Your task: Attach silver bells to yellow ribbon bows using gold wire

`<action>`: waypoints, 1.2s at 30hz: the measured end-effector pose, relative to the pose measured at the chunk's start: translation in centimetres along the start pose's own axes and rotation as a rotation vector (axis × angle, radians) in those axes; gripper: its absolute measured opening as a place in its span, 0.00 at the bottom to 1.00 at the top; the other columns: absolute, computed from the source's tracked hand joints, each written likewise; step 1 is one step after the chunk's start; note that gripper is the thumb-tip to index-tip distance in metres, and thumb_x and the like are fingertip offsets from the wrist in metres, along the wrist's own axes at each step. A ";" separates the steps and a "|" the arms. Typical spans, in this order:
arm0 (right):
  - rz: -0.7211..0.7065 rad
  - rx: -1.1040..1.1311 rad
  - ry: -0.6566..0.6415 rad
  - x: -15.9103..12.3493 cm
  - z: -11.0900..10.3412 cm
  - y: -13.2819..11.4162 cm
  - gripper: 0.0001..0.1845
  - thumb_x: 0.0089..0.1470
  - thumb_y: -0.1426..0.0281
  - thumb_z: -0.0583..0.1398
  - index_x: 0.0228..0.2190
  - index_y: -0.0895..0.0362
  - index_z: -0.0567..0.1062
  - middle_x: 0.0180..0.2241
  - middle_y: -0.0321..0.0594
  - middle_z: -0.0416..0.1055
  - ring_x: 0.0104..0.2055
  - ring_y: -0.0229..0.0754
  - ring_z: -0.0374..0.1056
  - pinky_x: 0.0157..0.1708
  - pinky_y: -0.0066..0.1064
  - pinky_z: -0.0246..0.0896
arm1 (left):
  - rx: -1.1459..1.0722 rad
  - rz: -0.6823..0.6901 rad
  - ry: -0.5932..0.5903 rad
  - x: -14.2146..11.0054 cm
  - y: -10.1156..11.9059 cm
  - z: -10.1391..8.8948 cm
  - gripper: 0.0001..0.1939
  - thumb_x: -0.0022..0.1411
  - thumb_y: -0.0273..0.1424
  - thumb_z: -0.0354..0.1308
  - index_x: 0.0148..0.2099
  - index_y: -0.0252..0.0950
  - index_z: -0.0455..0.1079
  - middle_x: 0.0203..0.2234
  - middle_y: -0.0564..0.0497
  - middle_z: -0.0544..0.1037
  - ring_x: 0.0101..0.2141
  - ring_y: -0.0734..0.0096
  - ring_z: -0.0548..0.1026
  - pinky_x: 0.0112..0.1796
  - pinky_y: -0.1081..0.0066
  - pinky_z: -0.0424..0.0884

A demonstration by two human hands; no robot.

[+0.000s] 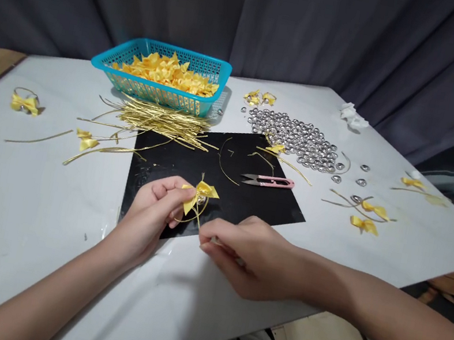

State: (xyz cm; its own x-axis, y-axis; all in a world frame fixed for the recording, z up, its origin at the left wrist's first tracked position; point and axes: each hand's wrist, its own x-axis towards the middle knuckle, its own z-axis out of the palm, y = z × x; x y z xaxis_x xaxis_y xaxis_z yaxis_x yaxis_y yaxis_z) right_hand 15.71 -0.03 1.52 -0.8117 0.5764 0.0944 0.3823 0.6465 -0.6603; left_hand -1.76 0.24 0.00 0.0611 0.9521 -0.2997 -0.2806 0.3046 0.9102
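Observation:
My left hand [163,205] pinches a yellow ribbon bow [206,190] between thumb and fingers, above the front of a black mat [248,197]. A silver bead [201,199] sits at the bow's middle, and a thin gold wire [198,216] loops around below it. To the right, my right hand [251,256] is closed, its thumb and index fingertip pinching the lower end of that wire. The rest of its fingers are curled under the palm. Pink thread snips [273,182] lie on the mat beyond my hands.
A blue basket [158,87] full of yellow bows stands at the back left, with a heap of gold wires [160,121] before it. Silver beads [294,138] lie piled at the back right. Loose bows [364,225] and wire pieces lie on the white table [48,209]. Crumpled white tissue [353,117] rests far right.

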 end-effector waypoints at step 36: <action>0.479 0.722 0.276 1.6 -0.5 1.0 0.15 0.46 0.63 0.63 0.29 0.63 0.69 0.13 0.26 0.52 0.16 0.25 0.46 0.16 0.20 0.37 | 0.637 0.358 -0.112 -1.2 -0.7 -0.1 0.09 0.58 0.31 0.54 0.26 0.36 0.63 0.16 0.59 0.61 0.19 0.80 0.59 0.21 0.78 0.56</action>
State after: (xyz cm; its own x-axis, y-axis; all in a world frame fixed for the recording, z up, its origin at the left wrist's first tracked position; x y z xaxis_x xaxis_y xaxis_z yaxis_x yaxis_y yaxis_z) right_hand 14.98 1.76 1.36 -0.4672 0.8619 -0.1973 0.2065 -0.1106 -0.9722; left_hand -1.70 -1.15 -0.32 0.1773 0.9831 0.0467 0.3068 -0.1002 0.9465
